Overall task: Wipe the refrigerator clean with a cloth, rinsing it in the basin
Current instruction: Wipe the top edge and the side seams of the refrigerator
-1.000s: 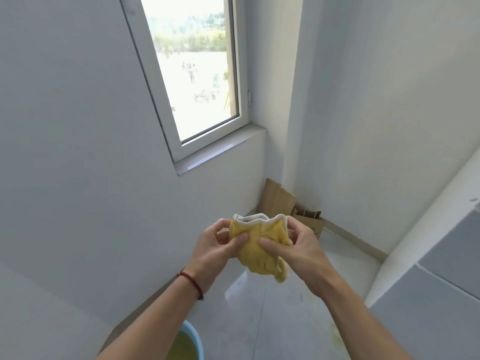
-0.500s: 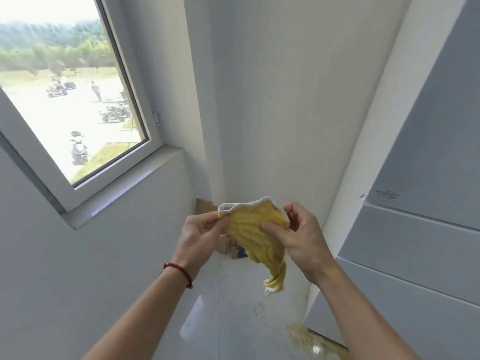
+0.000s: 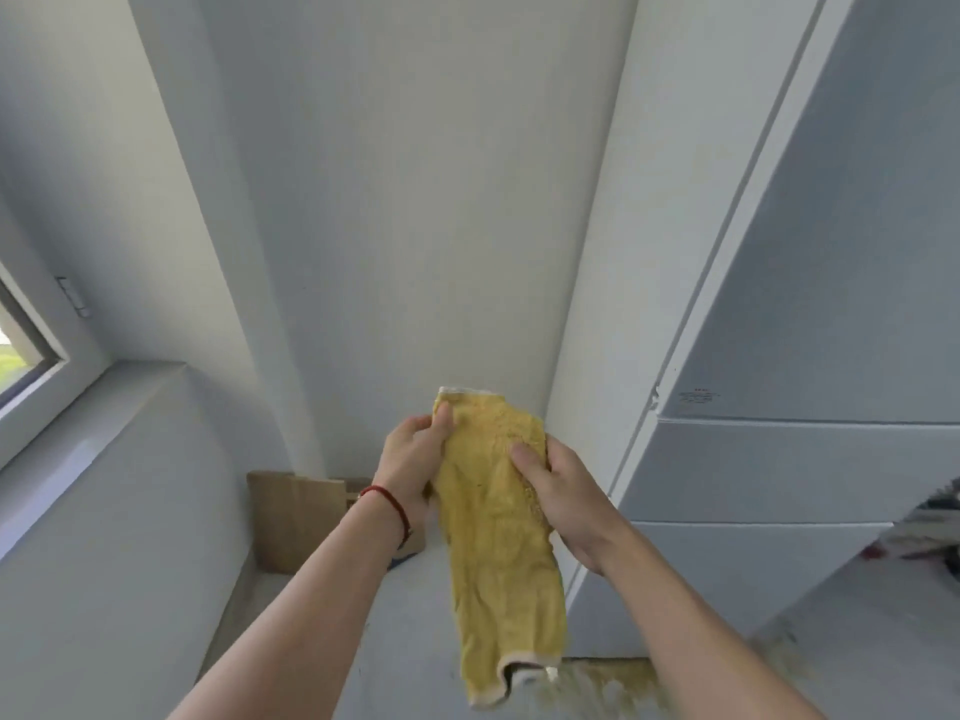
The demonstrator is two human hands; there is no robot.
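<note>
Head view: your left hand (image 3: 413, 462) pinches the top edge of the yellow cloth (image 3: 498, 532), thumb on front. Your right hand (image 3: 563, 491) grips its right side, fingers curled. Cloth hangs frame centre. Refrigerator (image 3: 810, 324) right, cardboard (image 3: 296, 517) lower left behind, window (image 3: 31, 356) far left.

Pale grey walls (image 3: 415, 200) fill the middle and upper frame, meeting in a corner. A white-framed window (image 3: 31, 350) with a sill sits at the left edge. Brown cardboard (image 3: 296, 517) leans against the wall at lower centre, on a light floor (image 3: 405, 641).
</note>
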